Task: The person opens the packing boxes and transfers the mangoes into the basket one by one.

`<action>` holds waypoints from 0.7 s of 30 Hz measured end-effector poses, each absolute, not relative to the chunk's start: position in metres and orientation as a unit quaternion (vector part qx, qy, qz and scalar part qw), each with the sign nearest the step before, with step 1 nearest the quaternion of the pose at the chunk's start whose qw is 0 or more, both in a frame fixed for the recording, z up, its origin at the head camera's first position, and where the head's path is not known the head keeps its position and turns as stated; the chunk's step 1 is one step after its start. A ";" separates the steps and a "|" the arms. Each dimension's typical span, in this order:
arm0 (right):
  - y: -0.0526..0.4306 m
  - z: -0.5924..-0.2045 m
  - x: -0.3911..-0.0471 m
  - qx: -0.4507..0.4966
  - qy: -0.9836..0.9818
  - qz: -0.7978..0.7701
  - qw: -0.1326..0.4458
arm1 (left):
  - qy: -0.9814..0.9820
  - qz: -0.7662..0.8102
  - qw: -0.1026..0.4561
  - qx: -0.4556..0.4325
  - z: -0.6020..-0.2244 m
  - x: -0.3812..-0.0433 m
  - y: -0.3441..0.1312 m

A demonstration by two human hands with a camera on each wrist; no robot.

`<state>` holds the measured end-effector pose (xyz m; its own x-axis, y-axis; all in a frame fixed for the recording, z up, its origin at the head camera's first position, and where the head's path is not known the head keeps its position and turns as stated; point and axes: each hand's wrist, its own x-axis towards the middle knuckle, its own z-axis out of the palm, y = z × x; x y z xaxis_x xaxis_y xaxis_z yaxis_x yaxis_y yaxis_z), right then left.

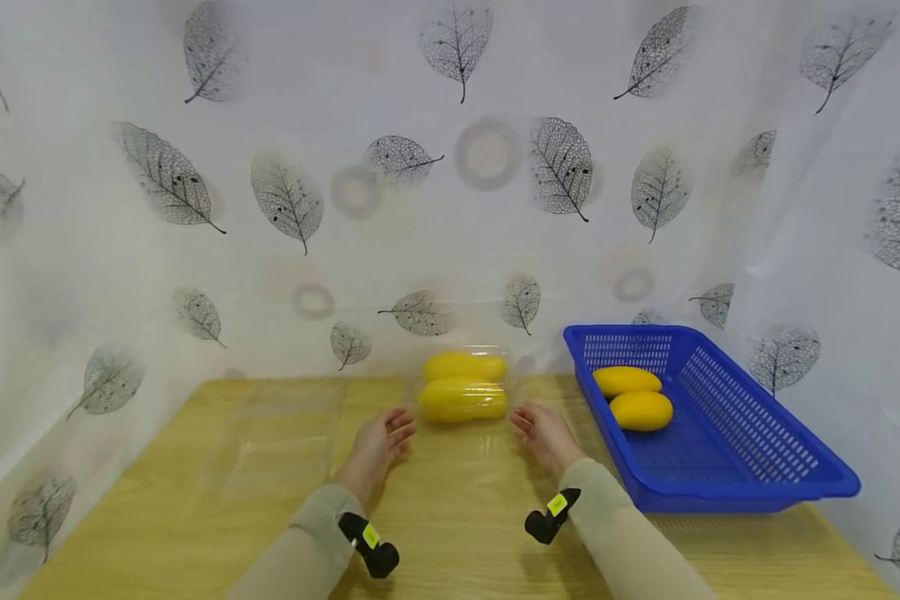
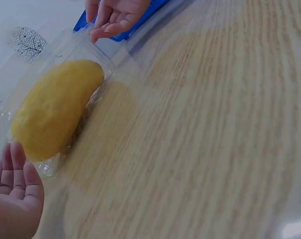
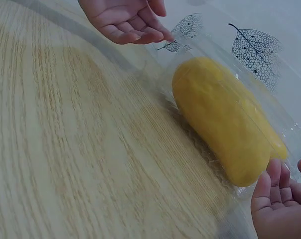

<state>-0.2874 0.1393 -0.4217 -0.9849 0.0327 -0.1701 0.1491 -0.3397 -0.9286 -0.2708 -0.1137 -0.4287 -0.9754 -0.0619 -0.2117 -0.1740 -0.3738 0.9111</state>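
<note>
A clear plastic box (image 1: 487,351) stands near the back of the table with two yellow mangoes (image 1: 461,400) inside, one behind the other. My left hand (image 1: 378,446) is at the box's left end, palm inward, its fingers loosely bent. At the right end is my right hand (image 1: 546,435), also with relaxed fingers. The fingertips of the left hand (image 2: 16,191) lie close to the box, as do those of the right hand (image 3: 282,204); whether they touch it I cannot tell. Neither hand grips anything.
On the right a blue plastic basket (image 1: 735,492) holds two more mangoes (image 1: 641,412). Another clear plastic container (image 1: 285,446), faint to see, lies on the left of the wooden table (image 1: 450,517). A leaf-patterned curtain (image 1: 390,250) hangs behind.
</note>
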 end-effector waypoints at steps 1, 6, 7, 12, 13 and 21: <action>0.139 -0.421 -0.286 0.079 0.574 -0.814 0.037 | 0.555 0.824 0.036 -0.107 -0.429 -0.269 -0.115; 0.143 -0.418 -0.277 0.077 0.587 -0.804 0.050 | 0.548 0.829 0.055 -0.098 -0.434 -0.260 -0.118; 0.143 -0.418 -0.274 0.079 0.589 -0.803 0.052 | 0.549 0.828 0.060 -0.094 -0.435 -0.257 -0.118; 0.147 -0.417 -0.260 0.068 0.584 -0.806 0.066 | 0.551 0.826 0.074 -0.089 -0.435 -0.245 -0.119; 0.148 -0.417 -0.258 0.065 0.583 -0.807 0.071 | 0.552 0.826 0.076 -0.087 -0.434 -0.241 -0.120; 0.154 -0.419 -0.238 0.051 0.577 -0.810 0.096 | 0.557 0.824 0.087 -0.057 -0.431 -0.220 -0.124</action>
<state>-0.2382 0.1541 -0.4186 -0.9763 -0.0977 -0.1931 0.2145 -0.3157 -0.9243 -0.2202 -0.1243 -0.4311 -0.9784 0.0793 -0.1911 -0.2069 -0.3640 0.9081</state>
